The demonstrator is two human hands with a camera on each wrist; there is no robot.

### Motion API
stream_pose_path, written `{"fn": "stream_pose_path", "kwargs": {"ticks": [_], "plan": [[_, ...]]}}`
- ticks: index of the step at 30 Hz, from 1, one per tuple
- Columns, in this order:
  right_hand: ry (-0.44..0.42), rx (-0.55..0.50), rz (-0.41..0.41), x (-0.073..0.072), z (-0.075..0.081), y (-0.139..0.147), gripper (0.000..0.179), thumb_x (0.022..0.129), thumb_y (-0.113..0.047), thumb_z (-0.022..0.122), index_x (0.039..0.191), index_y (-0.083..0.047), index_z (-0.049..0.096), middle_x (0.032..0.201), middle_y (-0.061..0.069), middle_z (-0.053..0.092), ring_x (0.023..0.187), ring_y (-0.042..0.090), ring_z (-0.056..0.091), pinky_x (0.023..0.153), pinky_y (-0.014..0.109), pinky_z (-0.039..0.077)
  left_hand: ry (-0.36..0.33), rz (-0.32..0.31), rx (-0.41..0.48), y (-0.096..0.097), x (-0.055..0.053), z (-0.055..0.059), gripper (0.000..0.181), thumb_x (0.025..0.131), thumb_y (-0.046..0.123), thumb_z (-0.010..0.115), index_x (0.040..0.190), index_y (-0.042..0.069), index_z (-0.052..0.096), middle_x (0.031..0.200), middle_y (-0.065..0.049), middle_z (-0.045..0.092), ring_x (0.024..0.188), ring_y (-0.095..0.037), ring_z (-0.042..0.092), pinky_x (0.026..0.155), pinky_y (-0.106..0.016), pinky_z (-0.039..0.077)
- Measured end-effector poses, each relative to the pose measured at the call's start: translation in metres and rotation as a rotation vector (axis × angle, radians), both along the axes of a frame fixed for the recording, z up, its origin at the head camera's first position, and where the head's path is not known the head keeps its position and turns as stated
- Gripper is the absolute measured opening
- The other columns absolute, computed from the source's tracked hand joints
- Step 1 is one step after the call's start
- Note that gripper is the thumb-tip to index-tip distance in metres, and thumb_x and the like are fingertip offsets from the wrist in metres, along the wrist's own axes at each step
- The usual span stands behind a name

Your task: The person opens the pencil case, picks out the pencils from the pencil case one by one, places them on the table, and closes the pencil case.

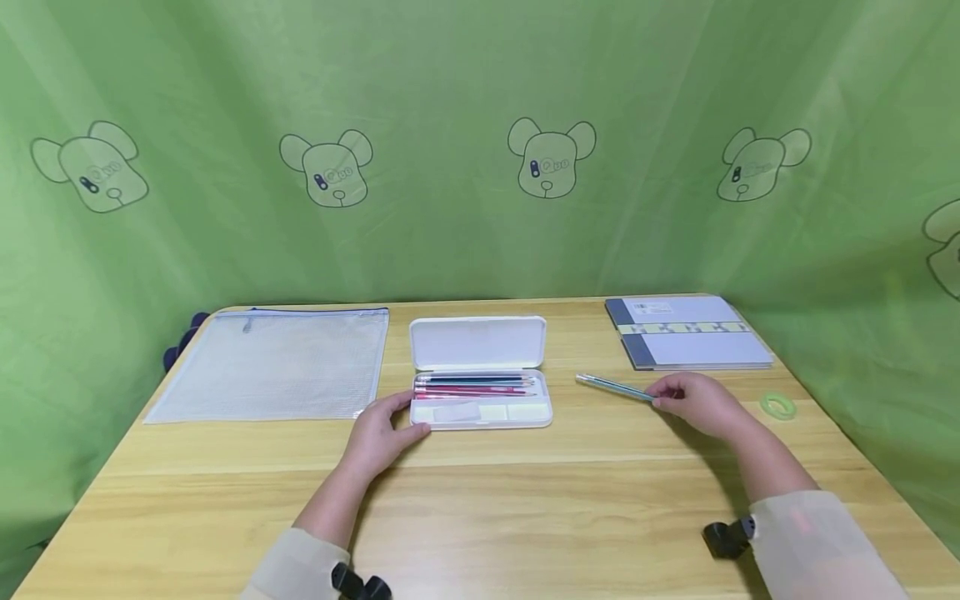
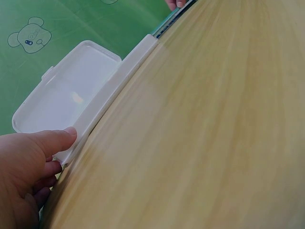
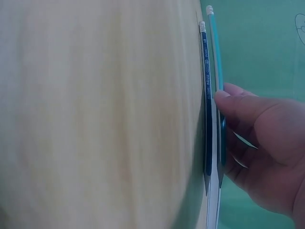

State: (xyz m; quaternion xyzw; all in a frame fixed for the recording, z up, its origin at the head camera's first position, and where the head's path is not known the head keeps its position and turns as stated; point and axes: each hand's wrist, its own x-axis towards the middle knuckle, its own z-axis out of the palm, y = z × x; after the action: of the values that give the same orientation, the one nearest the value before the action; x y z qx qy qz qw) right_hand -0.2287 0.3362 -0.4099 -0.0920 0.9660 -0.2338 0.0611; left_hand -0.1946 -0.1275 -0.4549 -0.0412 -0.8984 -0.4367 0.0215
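Observation:
An open white pencil case (image 1: 528, 414) lies with its lid (image 1: 480, 343) tipped back; several pencils (image 1: 472, 387) and a whitish block (image 1: 456, 412) are inside. My left hand (image 1: 380, 437) grips its left end, thumb (image 2: 59, 140) at the front corner and fingers around the side. To the right of the case, my right hand (image 1: 697, 404) pinches a teal pencil (image 3: 216, 52) between thumb and fingers, its white eraser end pointing left toward the case. A dark blue pencil (image 3: 207, 95) lies alongside that one on the table.
At the left lies a translucent zip pouch (image 1: 277, 367). A notebook (image 1: 686, 308) with a patterned band sits at the back right, and a green ring-shaped item (image 1: 777, 406) rests near the right edge. Behind the wooden table (image 1: 480, 508) hangs a green curtain (image 1: 442, 75).

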Motion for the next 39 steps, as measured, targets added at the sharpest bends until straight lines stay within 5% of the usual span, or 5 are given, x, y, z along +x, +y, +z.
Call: {"fn": "stream_pose_path", "kwargs": {"ticks": [27,39], "plan": [[0.003,0.048,-0.008,0.001,-0.002,0.001,0.018,0.089,-0.012,0.068,0.102,-0.001,0.073,0.093,0.011,0.071,0.086,0.02,0.062,0.076,0.039,0.052,0.002,-0.001,0.003,0.0,0.0,-0.001,0.059,0.082,0.025,0.078,0.133,0.003,0.058,0.135,-0.016,0.061,0.131,-0.037,0.051,0.115,-0.051,0.037],[0.081,-0.091,0.032,-0.001,0.007,-0.04,0.021,0.09,-0.016,0.068,0.106,-0.004,0.072,0.09,0.005,0.068,0.08,0.013,0.056,0.07,0.027,0.048,0.011,-0.005,-0.002,-0.001,0.001,0.0,0.059,0.082,0.024,0.078,0.133,0.003,0.059,0.134,-0.016,0.062,0.131,-0.038,0.052,0.114,-0.051,0.038]]}}
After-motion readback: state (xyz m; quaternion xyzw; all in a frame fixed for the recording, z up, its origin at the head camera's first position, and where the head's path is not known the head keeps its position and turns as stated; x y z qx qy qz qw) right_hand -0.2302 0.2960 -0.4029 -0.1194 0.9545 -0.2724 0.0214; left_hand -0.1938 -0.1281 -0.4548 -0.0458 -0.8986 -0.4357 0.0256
